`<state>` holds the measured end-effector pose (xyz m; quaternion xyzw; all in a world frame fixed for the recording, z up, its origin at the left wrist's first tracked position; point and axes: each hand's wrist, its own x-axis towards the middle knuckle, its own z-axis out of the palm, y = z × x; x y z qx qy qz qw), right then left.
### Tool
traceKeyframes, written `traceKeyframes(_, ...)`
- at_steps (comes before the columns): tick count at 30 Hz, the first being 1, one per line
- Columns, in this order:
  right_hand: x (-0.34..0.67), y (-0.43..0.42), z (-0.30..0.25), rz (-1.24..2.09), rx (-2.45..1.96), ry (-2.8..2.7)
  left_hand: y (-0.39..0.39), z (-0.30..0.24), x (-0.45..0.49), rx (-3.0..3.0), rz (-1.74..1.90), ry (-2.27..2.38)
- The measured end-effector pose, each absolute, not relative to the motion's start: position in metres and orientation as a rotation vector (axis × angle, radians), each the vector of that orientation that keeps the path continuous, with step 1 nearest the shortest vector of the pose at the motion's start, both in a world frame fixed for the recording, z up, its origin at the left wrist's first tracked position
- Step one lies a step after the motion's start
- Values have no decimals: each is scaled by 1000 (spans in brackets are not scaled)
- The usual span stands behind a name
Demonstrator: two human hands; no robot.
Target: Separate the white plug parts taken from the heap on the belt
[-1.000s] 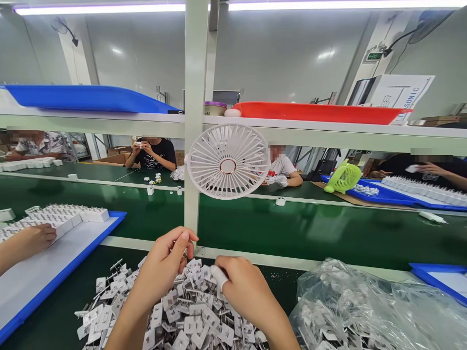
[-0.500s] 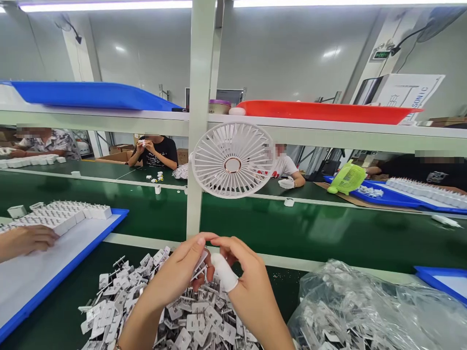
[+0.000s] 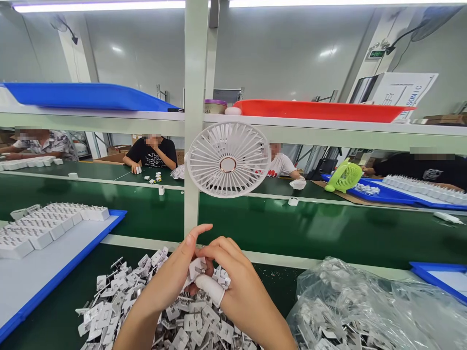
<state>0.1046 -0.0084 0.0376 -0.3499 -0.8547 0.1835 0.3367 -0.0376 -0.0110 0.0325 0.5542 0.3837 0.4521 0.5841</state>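
Note:
In the head view, my left hand [image 3: 171,277] is cupped round white plastic plug plates with metal pins, its index finger raised. My right hand [image 3: 239,279], with a white cover [image 3: 211,290] on the thumb, presses thumb and fingers against a white plug plate [image 3: 197,267] between the two hands. How many pieces lie in the left palm is hidden. Beneath both hands spreads a heap of similar plug plates [image 3: 104,311] on the dark green work surface.
On the left lies a blue-edged tray [image 3: 78,257] with rows of white pinned housings [image 3: 54,221]. A clear plastic bag [image 3: 350,291] of parts sits at right. A white fan [image 3: 228,164] hangs on the post ahead. Across the green belt [image 3: 292,228], several co-workers sit.
My right thumb and fingers have moved left onto the plug plate at my left hand. Another person's hand has gone from the left tray. A co-worker opposite has lowered one hand to the table.

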Motion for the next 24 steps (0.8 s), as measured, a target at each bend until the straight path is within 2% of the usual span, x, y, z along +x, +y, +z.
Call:
traceKeyframes(6, 99, -8, 35, 420, -869, -2126, -8, 30, -39, 1253, 1096, 874)
traceKeyframes(10, 109, -4, 37, 433, -1032, -1947, -4, 31, -43, 1301, 1127, 877)
traceKeyframes(14, 125, 3, 33, 360, -1445, -2315, -2, 33, -46, 1291, 1184, 865)
traceKeyframes(17, 127, 5, 27, 291, -1594, -2576, -2, 34, -48, 1294, 1184, 866)
traceKeyframes(24, 110, -3, 38, 228, -1530, -2356, -6, 33, -41, 1358, 1136, 955)
